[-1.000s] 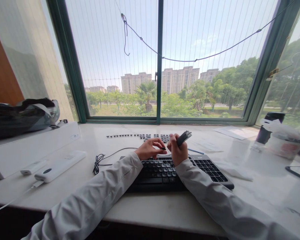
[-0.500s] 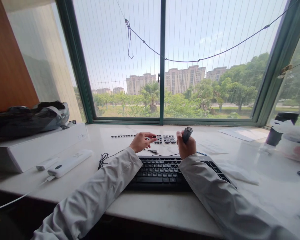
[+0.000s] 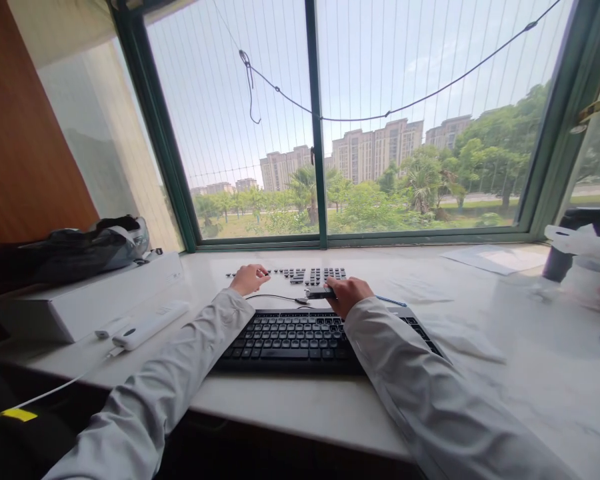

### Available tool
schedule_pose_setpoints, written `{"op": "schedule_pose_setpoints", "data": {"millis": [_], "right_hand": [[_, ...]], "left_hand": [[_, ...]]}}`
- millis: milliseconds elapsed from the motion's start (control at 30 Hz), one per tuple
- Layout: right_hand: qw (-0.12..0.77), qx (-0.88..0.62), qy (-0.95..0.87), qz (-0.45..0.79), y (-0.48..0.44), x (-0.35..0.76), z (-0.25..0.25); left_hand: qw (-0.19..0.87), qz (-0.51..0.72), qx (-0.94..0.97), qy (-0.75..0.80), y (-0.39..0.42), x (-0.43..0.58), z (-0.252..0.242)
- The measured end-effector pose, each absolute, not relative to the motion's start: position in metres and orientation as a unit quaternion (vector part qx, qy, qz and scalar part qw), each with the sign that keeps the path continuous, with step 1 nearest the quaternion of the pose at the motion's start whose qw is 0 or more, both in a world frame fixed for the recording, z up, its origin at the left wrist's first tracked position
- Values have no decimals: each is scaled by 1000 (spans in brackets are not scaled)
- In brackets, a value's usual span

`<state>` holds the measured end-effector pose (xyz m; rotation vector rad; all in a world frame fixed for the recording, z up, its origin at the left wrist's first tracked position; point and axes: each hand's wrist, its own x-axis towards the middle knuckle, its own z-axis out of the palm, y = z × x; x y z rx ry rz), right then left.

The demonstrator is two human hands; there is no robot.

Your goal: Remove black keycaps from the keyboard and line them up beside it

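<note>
A black keyboard (image 3: 300, 337) lies in front of me on the white marble sill (image 3: 505, 373). Behind it, several loose black keycaps (image 3: 313, 274) are laid out in rows. My left hand (image 3: 249, 278) reaches to the left end of those rows with its fingers pinched together; what they hold is too small to see. My right hand (image 3: 347, 293) rests behind the keyboard's top edge, closed on a small dark tool (image 3: 320, 293) lying flat. A thin black cable (image 3: 275, 297) runs between the hands.
A white box (image 3: 87, 300) with a dark bag (image 3: 67, 250) on top stands at the left. Next to it lie a white power bank (image 3: 150, 324) and a cable. Papers (image 3: 495, 259), a black cup (image 3: 563, 247) and a wrapped container (image 3: 593, 280) are at the right.
My left hand moved left along the keycap rows. My right hand came down from a raised position and now holds the tool low behind the keyboard. The camera shifted slightly.
</note>
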<state>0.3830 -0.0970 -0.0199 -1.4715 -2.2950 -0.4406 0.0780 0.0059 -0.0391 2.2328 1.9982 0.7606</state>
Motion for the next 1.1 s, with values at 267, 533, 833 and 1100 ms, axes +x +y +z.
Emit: {"op": "schedule_pose_setpoints", "data": {"millis": [267, 533, 833, 1100], "right_hand": [[171, -524, -820, -154, -93, 385, -22], [160, -539, -814, -145, -92, 385, -21], [154, -524, -825, -144, -94, 387, -18], [154, -533, -817, -155, -89, 386, -25]], "left_hand": [[-62, 74, 772, 628, 58, 80, -30], [-88, 40, 784, 613, 98, 93, -42], [-121, 25, 782, 611, 117, 94, -53], [-142, 34, 787, 600, 122, 87, -55]]}}
